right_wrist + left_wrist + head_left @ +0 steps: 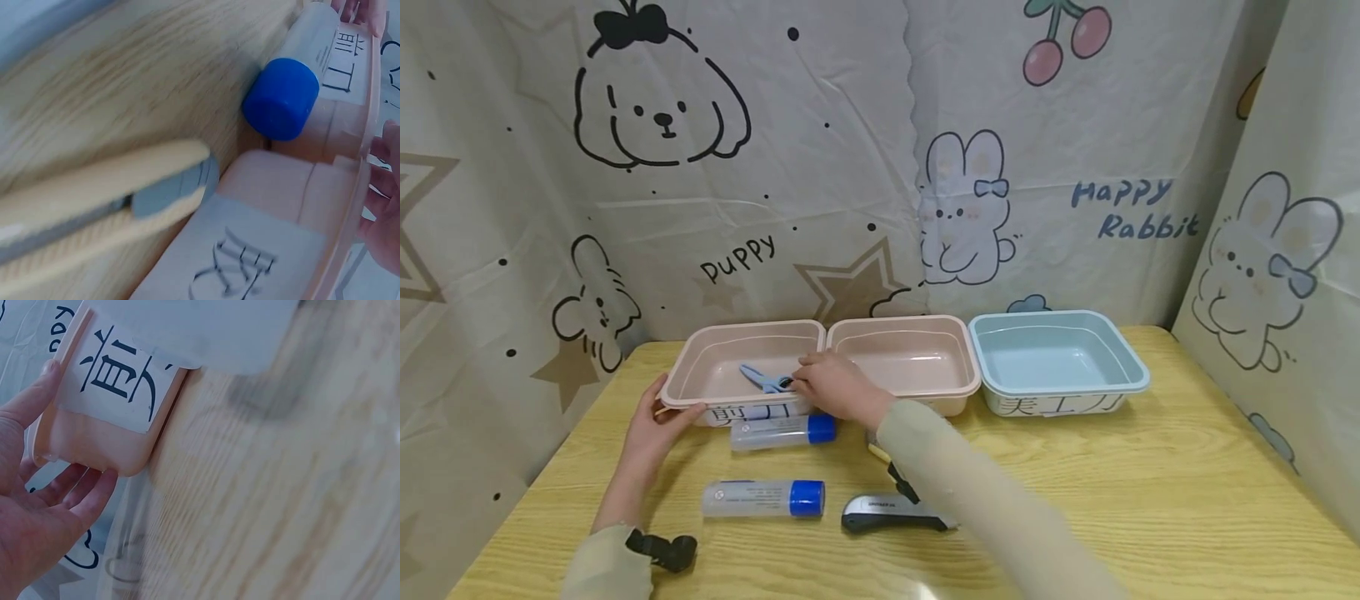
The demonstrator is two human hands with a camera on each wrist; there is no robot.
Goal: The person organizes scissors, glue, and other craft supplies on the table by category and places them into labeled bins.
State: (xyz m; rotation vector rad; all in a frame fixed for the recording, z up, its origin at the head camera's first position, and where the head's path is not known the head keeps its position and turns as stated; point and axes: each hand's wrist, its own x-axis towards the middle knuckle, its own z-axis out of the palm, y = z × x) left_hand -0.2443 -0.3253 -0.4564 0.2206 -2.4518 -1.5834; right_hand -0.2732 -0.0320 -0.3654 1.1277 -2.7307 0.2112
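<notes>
My left hand holds the front left corner of the left pink bin, thumb at the rim and fingers under its edge. Its white label shows in the left wrist view. My right hand reaches over the front rim of that bin, near where it meets the middle one. Inside, light blue scissors lie toward the front, and the right fingertips pinch their dark end. The fingers partly cover this end. In the right wrist view the curled right fingers show past the rim.
A middle pink bin and a blue bin continue the row. In front lie two clear tubes with blue caps, a grey-black utility knife partly under the right sleeve, and a beige box cutter.
</notes>
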